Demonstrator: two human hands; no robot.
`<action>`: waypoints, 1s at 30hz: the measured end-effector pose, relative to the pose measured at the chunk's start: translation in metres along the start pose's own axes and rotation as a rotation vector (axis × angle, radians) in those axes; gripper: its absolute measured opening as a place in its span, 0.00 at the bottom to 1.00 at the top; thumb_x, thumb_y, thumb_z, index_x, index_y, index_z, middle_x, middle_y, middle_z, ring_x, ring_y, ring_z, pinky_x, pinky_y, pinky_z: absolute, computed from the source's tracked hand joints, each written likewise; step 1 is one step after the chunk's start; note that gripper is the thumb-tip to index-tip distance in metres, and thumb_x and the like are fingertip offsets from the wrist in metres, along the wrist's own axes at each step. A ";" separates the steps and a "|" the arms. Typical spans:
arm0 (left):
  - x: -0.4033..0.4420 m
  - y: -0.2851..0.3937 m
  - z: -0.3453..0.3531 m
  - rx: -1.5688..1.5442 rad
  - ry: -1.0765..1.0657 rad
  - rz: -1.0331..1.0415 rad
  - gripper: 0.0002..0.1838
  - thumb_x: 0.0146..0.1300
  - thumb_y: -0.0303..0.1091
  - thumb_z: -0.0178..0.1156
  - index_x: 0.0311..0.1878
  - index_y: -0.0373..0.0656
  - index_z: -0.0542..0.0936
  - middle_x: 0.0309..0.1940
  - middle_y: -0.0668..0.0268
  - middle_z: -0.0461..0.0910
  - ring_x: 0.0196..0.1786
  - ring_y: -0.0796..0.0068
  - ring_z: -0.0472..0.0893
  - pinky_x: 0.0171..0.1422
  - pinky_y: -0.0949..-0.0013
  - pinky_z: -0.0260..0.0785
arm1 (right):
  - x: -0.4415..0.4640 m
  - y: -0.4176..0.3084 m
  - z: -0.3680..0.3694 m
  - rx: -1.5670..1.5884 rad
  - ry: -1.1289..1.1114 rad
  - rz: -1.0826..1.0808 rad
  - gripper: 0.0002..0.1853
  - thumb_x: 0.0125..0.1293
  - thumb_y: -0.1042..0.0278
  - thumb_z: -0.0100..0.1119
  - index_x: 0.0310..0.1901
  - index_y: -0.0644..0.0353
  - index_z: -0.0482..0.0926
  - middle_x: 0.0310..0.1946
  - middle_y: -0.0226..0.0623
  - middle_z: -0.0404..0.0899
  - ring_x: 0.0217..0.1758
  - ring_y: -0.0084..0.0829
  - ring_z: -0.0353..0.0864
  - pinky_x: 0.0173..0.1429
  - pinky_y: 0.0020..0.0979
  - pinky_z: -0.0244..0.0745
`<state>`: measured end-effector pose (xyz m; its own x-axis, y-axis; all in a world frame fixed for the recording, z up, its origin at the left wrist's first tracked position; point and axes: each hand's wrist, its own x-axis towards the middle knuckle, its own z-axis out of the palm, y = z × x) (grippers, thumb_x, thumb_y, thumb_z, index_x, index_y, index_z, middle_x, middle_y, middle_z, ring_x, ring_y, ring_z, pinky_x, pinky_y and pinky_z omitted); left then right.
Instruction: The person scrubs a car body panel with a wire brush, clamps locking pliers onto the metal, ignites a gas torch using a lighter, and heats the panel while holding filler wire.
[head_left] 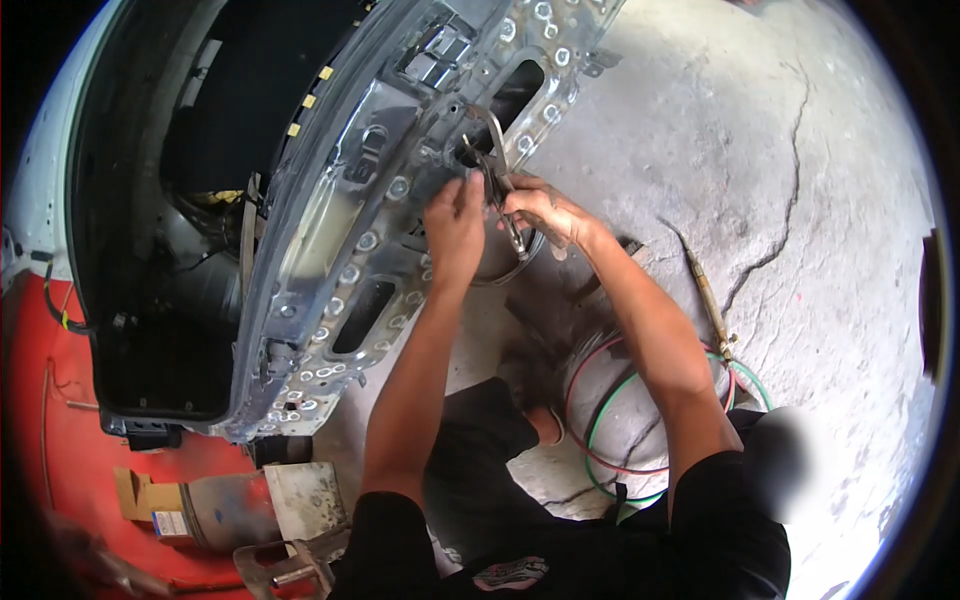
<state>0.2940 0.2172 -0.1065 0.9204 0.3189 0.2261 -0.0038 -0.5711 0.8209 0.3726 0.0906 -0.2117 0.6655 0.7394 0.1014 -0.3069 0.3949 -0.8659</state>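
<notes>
A bare metal car body panel (pixel 335 290) with rows of ground spot welds stands in front of me. A locking C-clamp (pixel 497 150) sits at the panel's edge near an oval opening, its curved jaw over the metal. My right hand (pixel 545 210) is closed around the clamp's handles. Just left of the clamp, my left hand (pixel 457 230) is raised against the panel, its fingers bent and apart with the thumb close to the clamp. Part of the left fingers is hidden, and whether they touch the clamp is unclear.
A brass-coloured gas torch (pixel 708 290) lies on the cracked concrete floor (pixel 720 130) at right, with red and green hoses (pixel 590 440) coiled by my legs. At lower left are a gas cylinder (pixel 232 508), a cardboard box (pixel 150 500) and another metal clamp (pixel 290 570).
</notes>
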 end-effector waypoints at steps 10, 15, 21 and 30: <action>0.064 0.020 0.037 -0.135 0.119 0.021 0.15 0.76 0.37 0.60 0.35 0.36 0.82 0.18 0.68 0.77 0.15 0.81 0.71 0.18 0.72 0.58 | -0.001 -0.006 0.006 -0.078 0.026 -0.068 0.26 0.61 0.57 0.59 0.57 0.66 0.78 0.43 0.35 0.80 0.46 0.30 0.83 0.49 0.30 0.74; 0.063 -0.011 0.040 -0.154 0.287 0.174 0.17 0.75 0.32 0.58 0.27 0.35 0.79 0.16 0.69 0.74 0.15 0.80 0.70 0.20 0.68 0.60 | -0.004 -0.001 0.002 -0.118 0.030 -0.100 0.25 0.61 0.57 0.58 0.55 0.67 0.79 0.39 0.35 0.81 0.43 0.29 0.82 0.47 0.30 0.74; 0.044 0.010 0.047 -0.376 0.218 -0.036 0.13 0.76 0.33 0.60 0.33 0.37 0.81 0.19 0.70 0.75 0.16 0.83 0.69 0.19 0.73 0.57 | -0.012 -0.022 0.006 -0.170 0.032 -0.043 0.24 0.61 0.56 0.58 0.52 0.65 0.80 0.37 0.37 0.82 0.40 0.27 0.79 0.45 0.30 0.73; 0.047 0.022 0.040 -0.589 0.096 -0.205 0.14 0.76 0.36 0.61 0.33 0.40 0.79 0.20 0.72 0.71 0.15 0.84 0.65 0.17 0.77 0.52 | -0.006 -0.012 0.007 -0.116 0.054 -0.056 0.22 0.61 0.57 0.58 0.52 0.64 0.80 0.36 0.34 0.81 0.39 0.26 0.78 0.43 0.29 0.72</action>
<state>0.3527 0.1894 -0.0984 0.8861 0.4599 0.0574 -0.0713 0.0128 0.9974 0.3676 0.0846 -0.1983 0.7160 0.6864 0.1275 -0.1896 0.3669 -0.9107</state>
